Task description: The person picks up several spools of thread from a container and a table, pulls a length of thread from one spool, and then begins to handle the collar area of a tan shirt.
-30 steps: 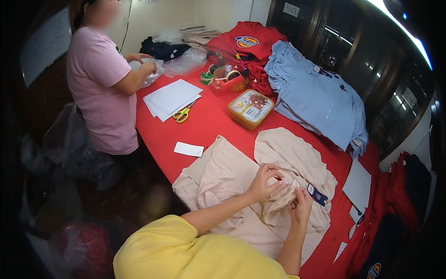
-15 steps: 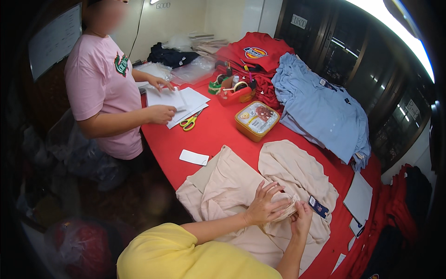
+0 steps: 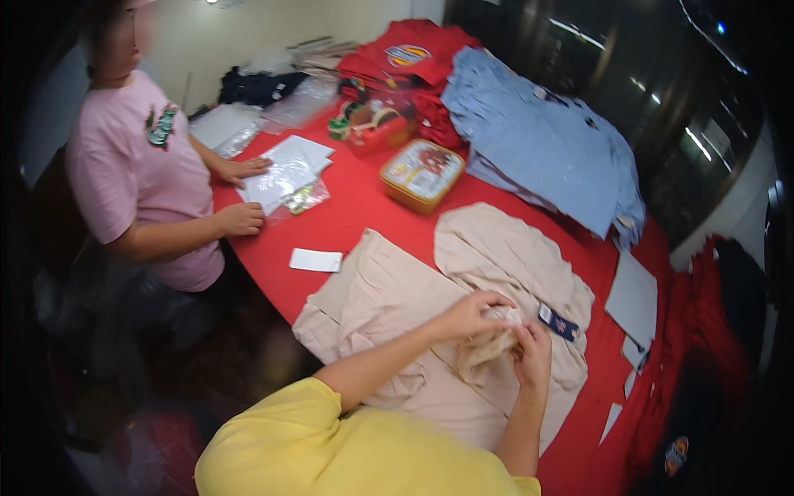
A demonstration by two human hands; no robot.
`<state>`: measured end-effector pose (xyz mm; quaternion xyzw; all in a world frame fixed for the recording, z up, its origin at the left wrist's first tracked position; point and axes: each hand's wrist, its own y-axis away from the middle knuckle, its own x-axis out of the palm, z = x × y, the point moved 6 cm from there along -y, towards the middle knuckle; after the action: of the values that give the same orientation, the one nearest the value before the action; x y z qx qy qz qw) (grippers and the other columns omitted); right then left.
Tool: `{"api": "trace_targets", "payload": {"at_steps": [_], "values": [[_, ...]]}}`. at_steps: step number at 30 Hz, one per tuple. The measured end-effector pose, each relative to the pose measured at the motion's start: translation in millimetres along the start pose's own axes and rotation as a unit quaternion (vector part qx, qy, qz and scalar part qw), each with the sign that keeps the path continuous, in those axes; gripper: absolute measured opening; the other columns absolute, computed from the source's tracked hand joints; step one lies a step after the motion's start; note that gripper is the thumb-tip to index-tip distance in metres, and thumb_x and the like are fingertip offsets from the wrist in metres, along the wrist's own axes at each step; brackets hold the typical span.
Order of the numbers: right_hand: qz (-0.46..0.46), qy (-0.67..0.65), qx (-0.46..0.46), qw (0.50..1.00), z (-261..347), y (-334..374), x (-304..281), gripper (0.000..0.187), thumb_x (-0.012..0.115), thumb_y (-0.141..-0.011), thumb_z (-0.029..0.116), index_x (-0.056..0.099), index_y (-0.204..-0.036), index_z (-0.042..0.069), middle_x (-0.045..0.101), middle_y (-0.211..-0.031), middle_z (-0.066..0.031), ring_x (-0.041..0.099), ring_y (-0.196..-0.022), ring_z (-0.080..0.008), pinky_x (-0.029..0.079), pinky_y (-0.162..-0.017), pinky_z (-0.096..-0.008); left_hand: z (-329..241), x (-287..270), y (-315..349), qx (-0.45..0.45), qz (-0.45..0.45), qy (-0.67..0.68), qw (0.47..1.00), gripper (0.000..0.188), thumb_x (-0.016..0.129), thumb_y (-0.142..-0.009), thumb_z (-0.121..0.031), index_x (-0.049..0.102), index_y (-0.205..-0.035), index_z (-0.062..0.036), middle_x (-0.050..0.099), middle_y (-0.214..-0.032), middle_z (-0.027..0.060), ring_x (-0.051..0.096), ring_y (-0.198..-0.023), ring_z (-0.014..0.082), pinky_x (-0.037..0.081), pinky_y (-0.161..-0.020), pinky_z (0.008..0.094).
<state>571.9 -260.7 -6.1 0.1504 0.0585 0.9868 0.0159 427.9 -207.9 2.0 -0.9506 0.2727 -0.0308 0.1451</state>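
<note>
A beige garment (image 3: pixel 397 285) is spread over the red-covered table in front of me. My left hand (image 3: pixel 471 318) is closed, its fingers pinching a bunched, raised part of the cloth. Close beside it on the right, my right hand (image 3: pixel 531 349) grips the same bunched part with curled fingers. Some of the gathered fabric between them is blurred. A dark blue hang tag (image 3: pixel 558 322) lies on the garment just beyond my right hand. Left of the cloth rests a blank white tag (image 3: pixel 316 260).
A co-worker in pink (image 3: pixel 145 182) stands at the left table edge, hands by white sheets (image 3: pixel 285 169) in clear plastic. Farther back are a yellow tub (image 3: pixel 422 175), a red tape box (image 3: pixel 376 132), a blue shirt pile (image 3: pixel 542 140) and red garments (image 3: pixel 405 58).
My left fingers have gone from spread over the cloth to pinching it, and the bunched part is lifted more. The co-worker's sheets now lie down, plastic covering the scissors. The view has shifted.
</note>
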Motion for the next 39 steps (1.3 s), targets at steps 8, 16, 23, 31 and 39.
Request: {"api": "trace_targets", "payload": {"at_steps": [8, 16, 23, 31, 39], "values": [[-0.001, 0.086, 0.001, 0.996, -3, -12, -2, 0.013, 0.063, -0.087, 0.013, 0.061, -0.094, 0.002, 0.054, -0.073, 0.0048, 0.041, -0.056, -0.0006, 0.029, -0.048, -0.0172, 15, 1, -1, -0.136, 0.010, 0.178, 0.974, 0.026, 0.073, -0.079, -0.013, 0.057, -0.097, -0.0017, 0.061, -0.089, 0.0027, 0.056, -0.081, 0.0074, 0.046, -0.070, 0.0221], [-0.092, 0.281, -0.229, 0.928, 33, 4, 3, 0.023, 0.068, -0.081, 0.005, 0.063, -0.102, -0.001, 0.039, -0.069, 0.0082, 0.034, -0.061, -0.0023, 0.028, -0.055, -0.0169, 19, 5, 4, -0.157, -0.021, 0.166, 0.973, 0.026, 0.072, -0.080, -0.011, 0.059, -0.099, 0.0011, 0.062, -0.088, 0.0034, 0.055, -0.076, 0.0065, 0.046, -0.066, 0.0214], [-0.096, 0.203, -0.213, 0.951, 9, -9, 12, 0.007, 0.062, -0.087, 0.007, 0.062, -0.090, 0.000, 0.052, -0.072, 0.0034, 0.041, -0.058, -0.0032, 0.031, -0.051, -0.0179, 8, 7, 5, -0.158, -0.024, 0.057, 0.985, 0.021, 0.071, -0.081, -0.010, 0.060, -0.093, 0.0023, 0.060, -0.080, 0.0021, 0.051, -0.070, 0.0054, 0.043, -0.063, 0.0213], [-0.076, 0.000, -0.089, 0.993, 5, -10, -3, 0.015, 0.055, -0.092, 0.014, 0.059, -0.098, 0.001, 0.043, -0.068, 0.0061, 0.034, -0.054, -0.0031, 0.029, -0.050, -0.0178, 14, 9, 5, -0.136, -0.029, 0.136, 0.981, 0.020, 0.069, -0.081, -0.009, 0.058, -0.094, 0.0015, 0.060, -0.080, 0.0021, 0.054, -0.070, 0.0059, 0.044, -0.063, 0.0215], [-0.083, 0.157, -0.065, 0.982, 7, -1, -58, 0.024, 0.043, -0.093, 0.007, 0.053, -0.114, -0.002, 0.048, -0.072, 0.0012, 0.040, -0.056, -0.0046, 0.034, -0.051, -0.0200, 23, 5, 6, -0.191, -0.041, 0.130, 0.972, 0.021, 0.069, -0.080, -0.007, 0.059, -0.097, -0.0007, 0.062, -0.090, 0.0028, 0.057, -0.080, 0.0073, 0.047, -0.071, 0.0221]]}}
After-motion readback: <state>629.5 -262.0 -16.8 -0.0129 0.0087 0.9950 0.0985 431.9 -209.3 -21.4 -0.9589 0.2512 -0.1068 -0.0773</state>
